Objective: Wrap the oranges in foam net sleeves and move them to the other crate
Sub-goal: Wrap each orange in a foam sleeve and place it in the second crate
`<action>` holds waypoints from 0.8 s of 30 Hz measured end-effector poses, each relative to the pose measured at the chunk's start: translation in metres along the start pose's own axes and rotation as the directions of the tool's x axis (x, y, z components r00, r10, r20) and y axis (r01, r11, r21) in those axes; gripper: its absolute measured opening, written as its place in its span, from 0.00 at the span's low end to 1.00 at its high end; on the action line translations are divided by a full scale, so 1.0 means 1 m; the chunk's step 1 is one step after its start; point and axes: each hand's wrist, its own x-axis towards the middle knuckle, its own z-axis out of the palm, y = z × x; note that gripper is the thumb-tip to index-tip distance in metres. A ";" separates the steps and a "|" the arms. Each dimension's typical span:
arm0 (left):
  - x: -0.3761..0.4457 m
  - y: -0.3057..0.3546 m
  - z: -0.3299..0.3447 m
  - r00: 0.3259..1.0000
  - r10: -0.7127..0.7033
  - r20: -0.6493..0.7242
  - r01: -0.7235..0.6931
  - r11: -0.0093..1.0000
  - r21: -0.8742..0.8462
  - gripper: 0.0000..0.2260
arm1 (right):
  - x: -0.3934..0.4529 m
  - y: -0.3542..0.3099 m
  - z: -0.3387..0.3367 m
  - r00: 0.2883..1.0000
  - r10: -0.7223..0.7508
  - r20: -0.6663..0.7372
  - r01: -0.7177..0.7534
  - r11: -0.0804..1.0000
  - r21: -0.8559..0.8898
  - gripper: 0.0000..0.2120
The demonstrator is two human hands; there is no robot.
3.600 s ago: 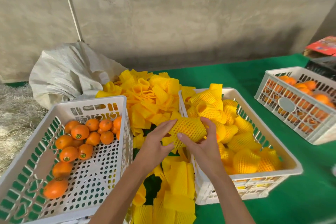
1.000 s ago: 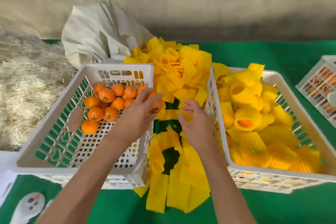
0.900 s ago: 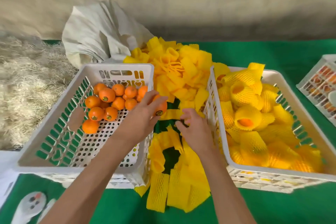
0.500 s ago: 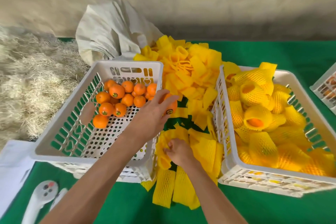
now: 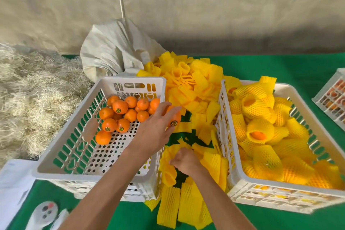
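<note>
A: What is nearest to the camera?

B: The right hand [image 5: 186, 160], curled down into the loose foam net sleeves [image 5: 190, 198] between the two crates, pinching one of them.

A: And the left hand [image 5: 155, 130]?

B: It holds one orange [image 5: 174, 117] above the right rim of the left crate [image 5: 97, 170], fingers wrapped around it.

A: Where are other oranges?

B: The bare oranges [image 5: 123, 115] lie at the far end of the left crate. The wrapped oranges [image 5: 261, 132] fill the right crate [image 5: 280, 194]. Behind is a bigger sleeve pile [image 5: 188, 84].
</note>
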 end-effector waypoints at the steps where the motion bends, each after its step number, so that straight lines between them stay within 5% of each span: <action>1: -0.001 -0.001 0.000 1.000 -0.004 0.002 0.004 1.000 -0.006 0.27 | 0.001 0.000 0.007 1.000 0.001 0.007 -0.002 1.000 0.010 0.14; 24: -0.008 -0.007 -0.009 0.989 -0.135 -0.065 0.128 0.987 -0.100 0.27 | -0.013 -0.001 -0.021 0.957 -0.059 -0.285 0.100 0.986 0.133 0.06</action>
